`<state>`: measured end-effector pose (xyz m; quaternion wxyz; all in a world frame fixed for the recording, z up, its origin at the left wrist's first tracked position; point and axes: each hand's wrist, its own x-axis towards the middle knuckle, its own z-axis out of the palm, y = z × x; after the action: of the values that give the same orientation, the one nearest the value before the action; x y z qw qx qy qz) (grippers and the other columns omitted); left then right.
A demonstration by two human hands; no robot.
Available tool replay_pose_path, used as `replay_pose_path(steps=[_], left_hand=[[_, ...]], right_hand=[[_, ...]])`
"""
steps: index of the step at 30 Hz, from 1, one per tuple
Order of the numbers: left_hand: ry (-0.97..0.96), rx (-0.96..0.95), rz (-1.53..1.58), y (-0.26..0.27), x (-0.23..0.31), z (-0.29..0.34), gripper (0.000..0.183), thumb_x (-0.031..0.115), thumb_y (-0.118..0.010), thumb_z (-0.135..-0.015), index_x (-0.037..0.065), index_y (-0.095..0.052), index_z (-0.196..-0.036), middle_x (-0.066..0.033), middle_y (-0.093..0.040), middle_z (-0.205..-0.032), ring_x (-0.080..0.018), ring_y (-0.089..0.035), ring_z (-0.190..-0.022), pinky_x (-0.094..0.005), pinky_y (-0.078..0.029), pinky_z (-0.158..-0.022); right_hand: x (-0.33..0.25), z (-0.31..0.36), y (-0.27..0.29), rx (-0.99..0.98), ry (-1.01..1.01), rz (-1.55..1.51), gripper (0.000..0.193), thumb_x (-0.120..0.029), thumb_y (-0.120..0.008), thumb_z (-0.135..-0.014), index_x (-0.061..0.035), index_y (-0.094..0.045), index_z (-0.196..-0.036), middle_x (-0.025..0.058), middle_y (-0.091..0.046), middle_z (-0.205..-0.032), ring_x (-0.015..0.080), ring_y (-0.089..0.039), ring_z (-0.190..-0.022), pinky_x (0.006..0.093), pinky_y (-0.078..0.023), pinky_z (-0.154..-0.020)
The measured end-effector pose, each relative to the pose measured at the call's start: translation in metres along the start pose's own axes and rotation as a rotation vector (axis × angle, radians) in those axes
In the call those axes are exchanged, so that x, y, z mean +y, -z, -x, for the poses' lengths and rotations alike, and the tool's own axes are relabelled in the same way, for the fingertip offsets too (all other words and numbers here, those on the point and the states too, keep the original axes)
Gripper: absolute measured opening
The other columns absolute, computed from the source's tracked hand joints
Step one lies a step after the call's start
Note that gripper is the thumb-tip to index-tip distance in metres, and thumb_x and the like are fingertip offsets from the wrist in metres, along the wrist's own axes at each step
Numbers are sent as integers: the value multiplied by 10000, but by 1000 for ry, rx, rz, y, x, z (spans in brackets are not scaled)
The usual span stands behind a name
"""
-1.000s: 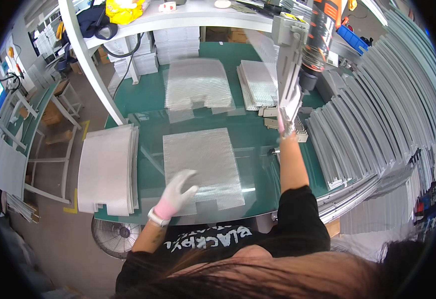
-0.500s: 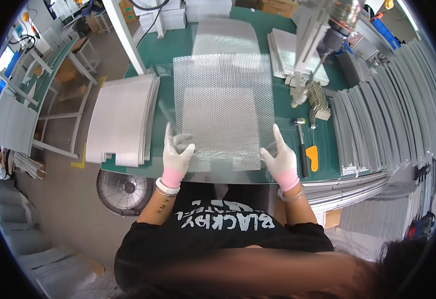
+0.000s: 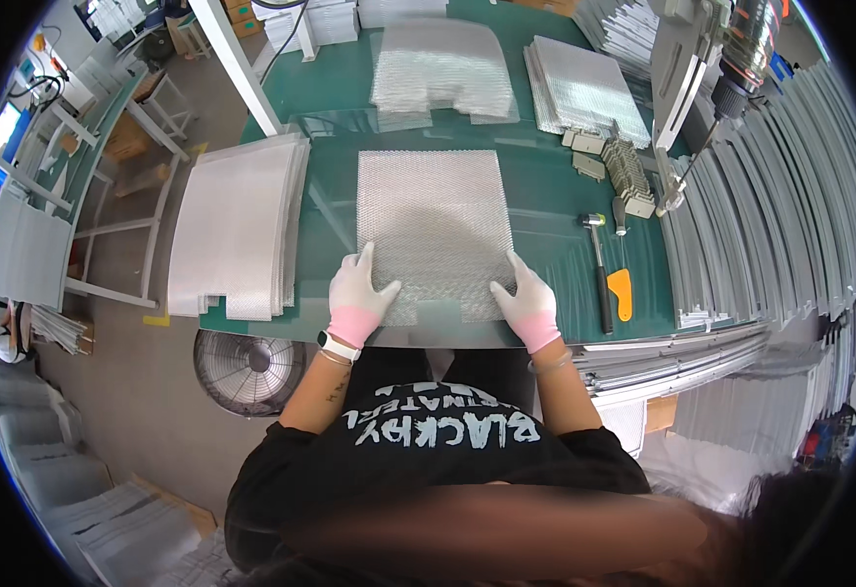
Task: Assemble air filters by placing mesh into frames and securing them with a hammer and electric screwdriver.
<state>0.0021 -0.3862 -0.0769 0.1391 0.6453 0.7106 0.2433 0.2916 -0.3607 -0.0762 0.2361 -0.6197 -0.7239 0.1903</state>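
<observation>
A silvery metal mesh sheet (image 3: 433, 201) lies on the green tabletop straight in front of me, with a notch in its near edge. My left hand (image 3: 360, 291), in a white glove with a pink cuff, holds its left edge near the front corner, thumb over the mesh. Gloved the same way, my right hand (image 3: 529, 301) grips the opposite edge, its thumb also turned inward. The fingers beneath the edges are partly hidden. Whether more sheets lie under this one, I cannot tell.
Stacked pale sheets (image 3: 237, 225) stand left, more mesh sheets (image 3: 442, 68) farther back, another stack (image 3: 589, 88) back right. On the right lie a hammer (image 3: 599, 274), an orange-handled tool (image 3: 622, 293) and metal clips (image 3: 627, 176). A powered driver (image 3: 731, 93) hangs above; grey frames (image 3: 741, 225) line the right.
The mesh sheet, raised over a smaller-looking sheet before, has come down flat onto the table. Both hands lowered with it and drew slightly closer together. The view shifted a little.
</observation>
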Motion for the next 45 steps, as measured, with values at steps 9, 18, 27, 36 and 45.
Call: replay_pose_path(steps=[9, 18, 27, 36, 45], left_hand=[[-30, -25, -49, 1, 1, -7, 800, 368, -781, -715, 37, -476, -1377, -219, -572, -1165, -359, -583, -1079, -419, -483, -923], [-277, -247, -320, 28, -4, -37, 846, 447, -821, -639, 248, -508, -1399, -172, -296, -1541, -445, -202, -1426, -595, -118, -1162], [-264, -17, -261, 48, 23, 39, 761, 411, -822, -630, 158, -575, -1304, -126, -472, -1402, -438, -303, -1364, -644, -182, -1110], [630, -627, 1182, -39, -23, 147, 428, 334, -503, -1020, -65, -622, -1120, -123, -678, -1007, -196, -654, -918, -319, -523, -863], [566, -350, 1557, -63, -7, 145, 316, 200, -525, -1010, -74, -582, -1157, -166, -631, -1125, -246, -637, -1010, -377, -511, -921]], right_hand=[[-3, -4, 11, -88, 3, 28, 594, -330, -670, -849, -53, -492, -1344, 207, -641, -1117, 371, -621, -1028, 436, -491, -897], [99, -175, 53, 270, 24, 309, 216, -210, -529, -888, -77, -610, -1037, 197, -609, -1062, 396, -634, -923, 482, -527, -802], [278, -276, 67, -196, -310, 760, 622, -236, -689, -796, -113, -476, -1368, 185, -445, -1429, 372, -537, -1244, 469, -478, -1001], [20, -71, 73, -66, 302, -501, 151, -91, -625, -860, -22, -666, -987, 96, -586, -935, 218, -579, -845, 325, -473, -773], [-14, 156, -102, -327, -512, -1295, 424, -98, -652, -921, 58, -519, -1292, 124, -660, -1081, 138, -667, -866, 244, -542, -765]])
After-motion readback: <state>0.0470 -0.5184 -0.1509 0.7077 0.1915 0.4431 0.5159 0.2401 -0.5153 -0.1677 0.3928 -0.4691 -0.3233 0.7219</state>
